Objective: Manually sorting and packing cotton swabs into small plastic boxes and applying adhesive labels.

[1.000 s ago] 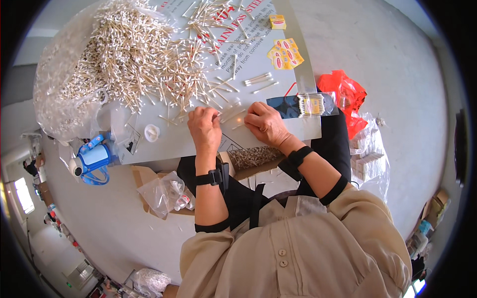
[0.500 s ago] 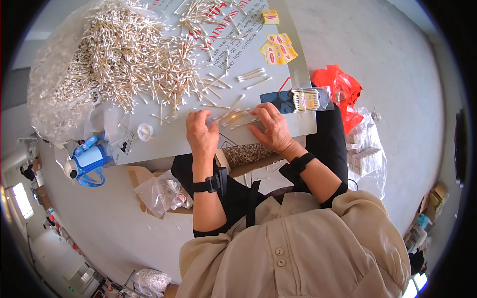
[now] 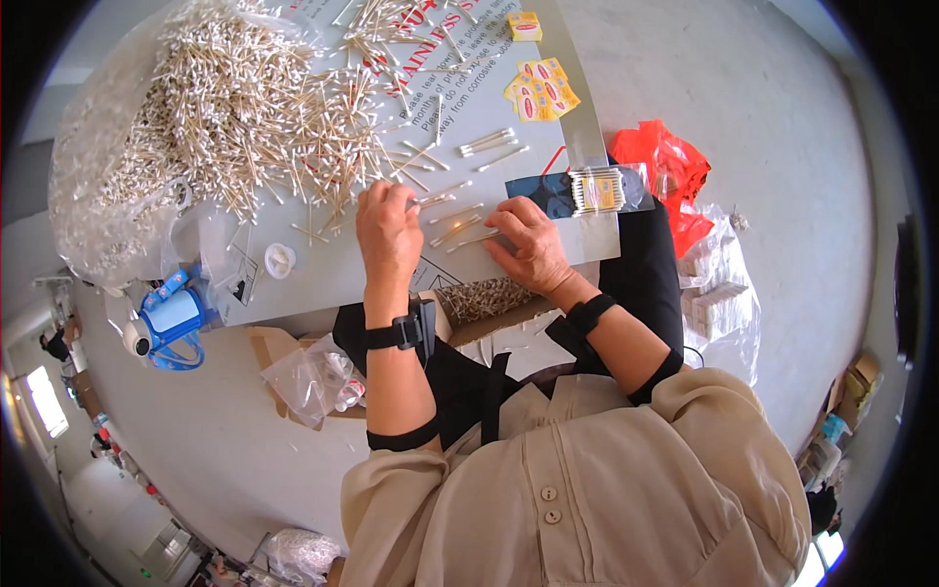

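Observation:
My left hand [image 3: 389,235] is over the grey sheet-covered table, its curled fingertips closed on the end of a cotton swab [image 3: 433,201]. To the right, my right hand [image 3: 531,245] rests at the table's near edge, thumb and forefinger apart, with the end of another cotton swab [image 3: 469,241] between them. A few loose swabs lie between the hands, and a small row of swabs [image 3: 486,143] lies beyond them. A large heap of cotton swabs [image 3: 210,108] spreads from a clear plastic bag at the left. A flat clear pack of swabs [image 3: 597,191] with a yellow card lies right of my right hand.
Yellow printed cards [image 3: 543,90] lie at the far right of the table. A white round lid [image 3: 280,260] and a blue bottle [image 3: 174,315] are at the left edge. Below the near edge stands a carton of swabs [image 3: 484,301]. A red bag [image 3: 665,166] is at the right.
My left hand has moved slightly up and left, its fingers curling onto a swab. My right hand has barely moved. The whole view has shifted slightly.

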Available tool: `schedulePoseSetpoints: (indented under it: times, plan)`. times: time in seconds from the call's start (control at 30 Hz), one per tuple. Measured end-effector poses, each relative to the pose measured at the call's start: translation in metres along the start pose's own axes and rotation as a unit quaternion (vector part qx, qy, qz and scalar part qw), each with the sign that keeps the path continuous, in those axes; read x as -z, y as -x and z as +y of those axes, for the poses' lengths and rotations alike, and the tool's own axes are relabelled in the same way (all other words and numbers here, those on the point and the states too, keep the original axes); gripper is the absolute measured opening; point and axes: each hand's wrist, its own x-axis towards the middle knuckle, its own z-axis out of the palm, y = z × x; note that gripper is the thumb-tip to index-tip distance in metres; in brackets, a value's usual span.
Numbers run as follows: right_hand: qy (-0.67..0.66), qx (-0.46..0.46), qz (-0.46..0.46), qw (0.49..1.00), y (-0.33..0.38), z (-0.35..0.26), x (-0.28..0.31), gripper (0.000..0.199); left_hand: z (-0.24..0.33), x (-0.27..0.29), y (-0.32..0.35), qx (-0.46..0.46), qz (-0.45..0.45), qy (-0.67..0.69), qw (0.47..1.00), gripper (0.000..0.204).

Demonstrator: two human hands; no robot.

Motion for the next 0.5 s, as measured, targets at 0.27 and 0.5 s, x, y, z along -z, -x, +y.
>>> schedulePoseSetpoints:
  times: [0.27, 0.5]
  plan:
    - [0.037, 0.011, -0.021, 0.999, 0.002, 0.001, -0.003, 0.021, 0.005, -0.018, 0.028, 0.026, 0.007, 0.01, 1.0, 0.019]
    - [0.058, -0.009, -0.015, 0.998, 0.002, -0.001, 0.0, 0.025, 0.015, -0.021, 0.012, 0.026, 0.037, 0.058, 0.997, 0.018]
